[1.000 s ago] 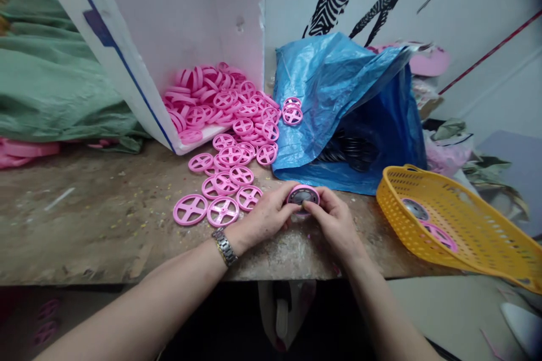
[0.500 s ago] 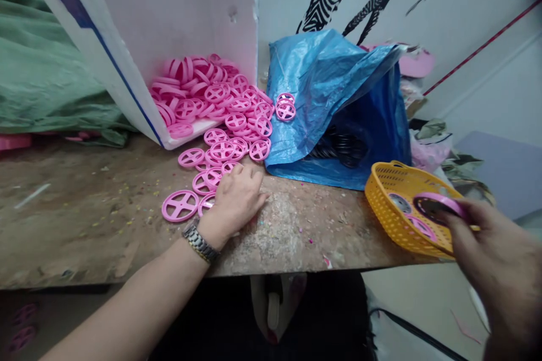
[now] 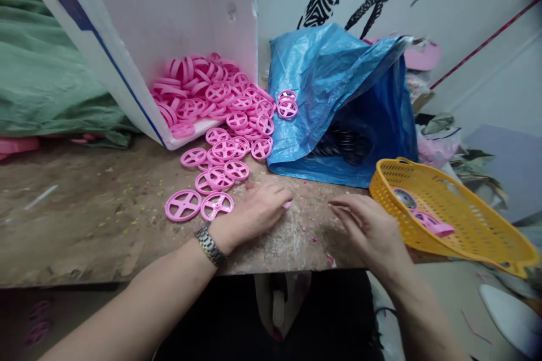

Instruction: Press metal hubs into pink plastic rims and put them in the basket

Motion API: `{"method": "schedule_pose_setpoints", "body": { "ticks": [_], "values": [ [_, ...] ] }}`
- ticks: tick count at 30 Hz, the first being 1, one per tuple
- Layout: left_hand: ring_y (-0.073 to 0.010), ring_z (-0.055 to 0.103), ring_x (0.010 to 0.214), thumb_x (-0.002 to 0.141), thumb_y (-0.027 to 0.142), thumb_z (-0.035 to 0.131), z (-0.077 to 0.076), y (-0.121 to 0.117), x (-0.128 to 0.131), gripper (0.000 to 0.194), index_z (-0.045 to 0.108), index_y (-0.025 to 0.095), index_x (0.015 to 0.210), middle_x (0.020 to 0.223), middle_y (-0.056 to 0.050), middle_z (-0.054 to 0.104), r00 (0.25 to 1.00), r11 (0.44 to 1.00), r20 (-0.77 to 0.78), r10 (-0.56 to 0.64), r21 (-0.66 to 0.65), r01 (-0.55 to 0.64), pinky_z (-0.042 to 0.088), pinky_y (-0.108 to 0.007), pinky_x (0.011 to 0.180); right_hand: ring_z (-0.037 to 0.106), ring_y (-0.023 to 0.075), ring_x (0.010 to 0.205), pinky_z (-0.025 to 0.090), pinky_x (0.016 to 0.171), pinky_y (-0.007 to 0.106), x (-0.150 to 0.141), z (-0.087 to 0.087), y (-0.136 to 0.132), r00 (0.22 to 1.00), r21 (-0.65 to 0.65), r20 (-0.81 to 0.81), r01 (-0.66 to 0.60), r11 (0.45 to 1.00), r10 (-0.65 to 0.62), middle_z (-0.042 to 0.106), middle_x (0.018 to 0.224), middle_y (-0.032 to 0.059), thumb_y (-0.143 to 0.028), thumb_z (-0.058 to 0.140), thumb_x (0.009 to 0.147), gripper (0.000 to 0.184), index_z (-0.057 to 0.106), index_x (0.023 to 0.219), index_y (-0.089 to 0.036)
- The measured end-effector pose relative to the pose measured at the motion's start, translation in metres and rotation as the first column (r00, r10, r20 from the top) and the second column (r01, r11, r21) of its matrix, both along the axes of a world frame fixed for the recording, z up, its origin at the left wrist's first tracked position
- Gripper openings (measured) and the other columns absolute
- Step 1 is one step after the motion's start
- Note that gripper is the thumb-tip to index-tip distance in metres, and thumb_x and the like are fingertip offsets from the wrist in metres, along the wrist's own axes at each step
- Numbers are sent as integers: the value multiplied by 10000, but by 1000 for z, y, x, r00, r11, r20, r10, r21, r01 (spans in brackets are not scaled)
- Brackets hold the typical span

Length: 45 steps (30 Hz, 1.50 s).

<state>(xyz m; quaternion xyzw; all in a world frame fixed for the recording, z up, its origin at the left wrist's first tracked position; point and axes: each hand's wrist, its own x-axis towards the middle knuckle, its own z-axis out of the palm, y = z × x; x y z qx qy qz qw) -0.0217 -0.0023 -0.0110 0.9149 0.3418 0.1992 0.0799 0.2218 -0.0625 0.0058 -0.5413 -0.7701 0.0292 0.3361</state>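
Observation:
My left hand, with a watch on its wrist, is closed low over the table. A small bit of pink shows at its fingertips; the rest of that piece is hidden under the hand. Just left of it lie loose pink four-spoked wheels in a loose cluster. My right hand hovers over the table between the left hand and the yellow basket. Its fingers point left with the thumb apart, and nothing is visible in them. Inside the basket are a round grey disc and pink wheel parts.
A white foam box on its side spills a heap of pink wheels onto the table. Beside it, a blue plastic bag gapes open with black rings inside. Green cloth hangs at left.
My right hand has let go of the pink-rimmed wheel in the basket and come left over the table. My left hand has shifted right, away from the wheels, with pink now showing at its fingertips.

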Motion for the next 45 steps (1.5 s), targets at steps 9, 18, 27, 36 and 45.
{"method": "schedule_pose_setpoints", "body": {
  "ticks": [9,18,27,36,45],
  "values": [
    [-214,630,940,897,122,507,-2,9,-2,153,627,153,988,978,-81,678,857,953,429,284,-221,-205,497,-366,872,590,291,1163,467,989,459,-48,-22,35,990,-202,62,-111,973,125,674,1232,114,-340,633,910,365,620,1240,-185],
    [-228,632,964,896,266,549,2,13,0,202,635,146,1034,994,-83,668,766,844,446,463,-487,-227,510,-373,860,517,316,1278,411,1049,539,-72,-21,51,982,-285,98,-127,950,160,600,1364,110,-320,738,814,638,512,1404,-233],
    [-107,640,622,900,329,614,9,2,4,333,559,163,1182,825,-27,651,621,371,497,606,-867,332,538,-195,528,551,257,1262,431,1072,451,-57,-14,48,941,-148,-128,-330,932,312,608,1358,98,-350,716,842,605,515,1402,-246],
    [-80,604,438,913,197,560,8,2,15,109,569,142,1007,674,-4,657,658,284,352,666,-935,212,490,-146,401,672,192,1084,507,961,300,-4,-17,121,971,-172,-62,219,961,-232,727,1182,67,-293,550,916,328,682,1197,-188],
    [-81,607,414,877,243,603,-4,5,17,116,551,161,942,633,18,649,632,268,372,680,-928,257,478,-134,378,635,302,1119,500,931,409,41,-34,190,857,-161,170,511,845,-486,678,1223,181,-201,522,880,376,707,1202,-141]
  ]
}}
